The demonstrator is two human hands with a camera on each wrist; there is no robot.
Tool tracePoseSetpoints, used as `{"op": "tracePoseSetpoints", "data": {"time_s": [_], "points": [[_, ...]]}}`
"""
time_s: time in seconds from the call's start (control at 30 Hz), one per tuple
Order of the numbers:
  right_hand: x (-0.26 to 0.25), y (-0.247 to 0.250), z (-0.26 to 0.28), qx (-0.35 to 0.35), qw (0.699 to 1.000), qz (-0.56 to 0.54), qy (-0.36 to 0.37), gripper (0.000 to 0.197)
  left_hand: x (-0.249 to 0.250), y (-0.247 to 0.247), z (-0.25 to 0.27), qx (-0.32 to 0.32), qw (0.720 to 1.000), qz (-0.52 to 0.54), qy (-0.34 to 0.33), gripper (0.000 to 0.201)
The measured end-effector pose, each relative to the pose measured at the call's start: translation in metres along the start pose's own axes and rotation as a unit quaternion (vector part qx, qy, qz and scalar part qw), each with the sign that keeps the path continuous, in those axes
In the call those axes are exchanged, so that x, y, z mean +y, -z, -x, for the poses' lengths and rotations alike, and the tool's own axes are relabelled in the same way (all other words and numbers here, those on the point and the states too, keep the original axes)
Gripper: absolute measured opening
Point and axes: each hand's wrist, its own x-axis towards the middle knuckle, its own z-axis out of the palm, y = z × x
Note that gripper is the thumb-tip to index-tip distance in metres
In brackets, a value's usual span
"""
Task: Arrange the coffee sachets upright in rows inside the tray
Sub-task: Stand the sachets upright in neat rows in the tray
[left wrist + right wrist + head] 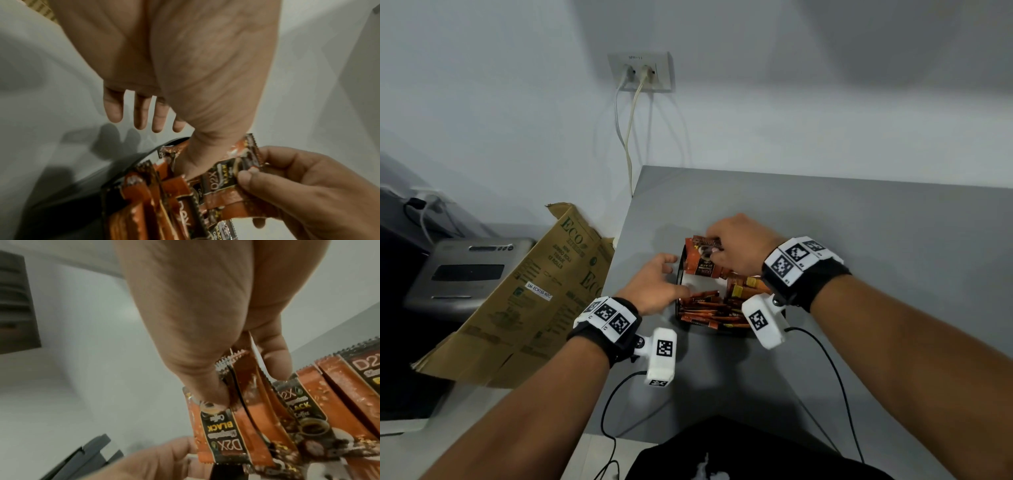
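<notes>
Right hand point(736, 245) grip pinches a sachet bundle point(703, 257) upright at the black tray's point(680, 270) far end; left hand point(657, 286), grip loose and empty, should brace the row while seating.

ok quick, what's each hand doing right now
Left hand: open, fingers spread beside the black tray, holding nothing.
Right hand: pinching a bunch of orange-and-black coffee sachets.
</notes>
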Motion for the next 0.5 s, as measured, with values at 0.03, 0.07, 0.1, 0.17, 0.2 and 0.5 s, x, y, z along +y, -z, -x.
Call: {"op": "tracePoseSetpoints", "data": {"time_s": [0.03,0.07,0.1,0.17,0.2,0.5], "points": [[0.004,0.003,0.003,0.005,1.000,-0.022,-0.004,0.005,0.001,-0.001,0.000,-0.001,1.000,0.006,-0.003,0.079],[0.008,0.004,0.005,0.009,0.999,-0.040,-0.013,0.006,0.002,-0.002,0.000,-0.003,1.000,0.009,-0.005,0.078],[0.012,0.005,0.008,0.015,0.998,-0.056,-0.021,0.008,0.003,-0.003,0.000,-0.003,1.000,0.009,-0.008,0.076],[0.019,0.007,0.013,0.030,0.995,-0.087,-0.035,0.010,0.008,-0.003,0.001,-0.001,1.000,0.014,-0.014,0.071],[0.022,0.008,0.015,0.039,0.993,-0.103,-0.041,0.010,0.010,-0.003,0.002,0.005,1.000,0.012,-0.021,0.070],[0.018,0.042,0.037,0.025,0.960,-0.277,-0.010,0.018,0.075,-0.003,0.018,-0.038,0.954,0.253,-0.158,0.063]]}}
